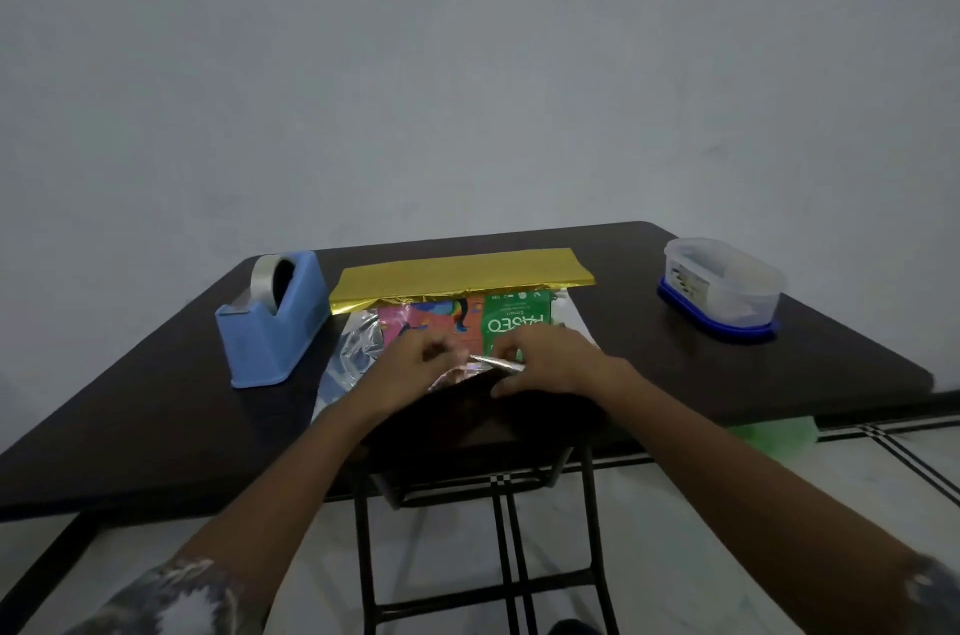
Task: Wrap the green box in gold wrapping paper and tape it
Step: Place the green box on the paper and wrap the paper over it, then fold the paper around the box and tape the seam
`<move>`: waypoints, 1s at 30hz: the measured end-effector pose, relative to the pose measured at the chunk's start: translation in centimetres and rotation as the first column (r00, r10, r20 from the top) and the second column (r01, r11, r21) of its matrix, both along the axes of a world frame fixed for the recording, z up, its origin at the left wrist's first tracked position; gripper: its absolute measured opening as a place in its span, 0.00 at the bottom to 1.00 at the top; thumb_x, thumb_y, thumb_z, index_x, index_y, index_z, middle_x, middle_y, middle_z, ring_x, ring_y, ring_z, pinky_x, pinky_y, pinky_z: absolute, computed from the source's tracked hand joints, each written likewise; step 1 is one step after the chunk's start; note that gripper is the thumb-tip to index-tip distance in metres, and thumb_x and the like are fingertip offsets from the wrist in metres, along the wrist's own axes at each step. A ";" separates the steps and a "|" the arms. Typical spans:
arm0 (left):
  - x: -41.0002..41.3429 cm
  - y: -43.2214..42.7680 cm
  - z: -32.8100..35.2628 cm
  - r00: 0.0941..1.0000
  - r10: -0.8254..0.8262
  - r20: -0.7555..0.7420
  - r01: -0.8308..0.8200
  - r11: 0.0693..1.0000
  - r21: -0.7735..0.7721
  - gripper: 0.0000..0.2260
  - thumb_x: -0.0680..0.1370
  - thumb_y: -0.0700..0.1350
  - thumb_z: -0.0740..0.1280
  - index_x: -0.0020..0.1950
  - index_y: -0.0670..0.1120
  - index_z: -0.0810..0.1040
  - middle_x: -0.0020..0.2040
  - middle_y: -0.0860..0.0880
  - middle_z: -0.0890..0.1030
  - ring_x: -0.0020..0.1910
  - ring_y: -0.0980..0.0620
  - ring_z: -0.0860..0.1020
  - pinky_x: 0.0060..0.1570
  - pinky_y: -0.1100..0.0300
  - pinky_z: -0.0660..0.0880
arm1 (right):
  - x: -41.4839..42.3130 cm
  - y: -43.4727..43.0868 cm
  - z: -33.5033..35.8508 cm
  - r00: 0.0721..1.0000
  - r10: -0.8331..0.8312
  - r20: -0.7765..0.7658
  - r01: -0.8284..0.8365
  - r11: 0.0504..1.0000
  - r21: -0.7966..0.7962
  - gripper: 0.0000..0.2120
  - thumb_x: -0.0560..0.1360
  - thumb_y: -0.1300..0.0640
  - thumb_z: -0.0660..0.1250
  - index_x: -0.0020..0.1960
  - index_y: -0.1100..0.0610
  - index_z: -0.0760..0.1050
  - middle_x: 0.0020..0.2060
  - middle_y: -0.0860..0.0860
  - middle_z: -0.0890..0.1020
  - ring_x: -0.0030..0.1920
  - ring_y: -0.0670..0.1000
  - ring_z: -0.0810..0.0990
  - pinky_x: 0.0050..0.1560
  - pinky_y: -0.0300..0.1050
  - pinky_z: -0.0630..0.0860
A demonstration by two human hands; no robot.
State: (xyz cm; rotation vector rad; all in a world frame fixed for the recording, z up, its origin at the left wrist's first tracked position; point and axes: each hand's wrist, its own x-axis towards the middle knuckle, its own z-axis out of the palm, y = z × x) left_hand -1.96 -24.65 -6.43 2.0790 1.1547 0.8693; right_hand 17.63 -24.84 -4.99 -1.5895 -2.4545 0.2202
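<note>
Green cardboard tissue box (514, 317) sits mid-table on the gold foil wrapping paper (462, 273), far flap folded over it. Left hand (415, 361) and right hand (553, 359) both pinch the near edge. Best to pull it taut and square before going left for the blue tape dispenser (275, 322).

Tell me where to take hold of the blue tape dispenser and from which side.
Grip the blue tape dispenser across its two long flat sides at mid-body, coming down from above. The tape roll fills the raised far end and the cutter sits at the low near end, so fingers there likely clear both. The left hand, nearer it, suits.
</note>
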 end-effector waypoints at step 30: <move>-8.7 10.5 10.5 0.901 0.431 0.057 -0.434 0.898 0.074 0.07 0.67 0.39 0.77 0.43 0.41 0.83 0.40 0.46 0.82 0.44 0.50 0.78 0.40 0.61 0.72 | 6.4 8.4 5.0 0.639 -0.260 -0.724 0.470 0.877 0.100 0.13 0.69 0.48 0.73 0.29 0.50 0.75 0.26 0.47 0.75 0.32 0.47 0.75 0.35 0.42 0.66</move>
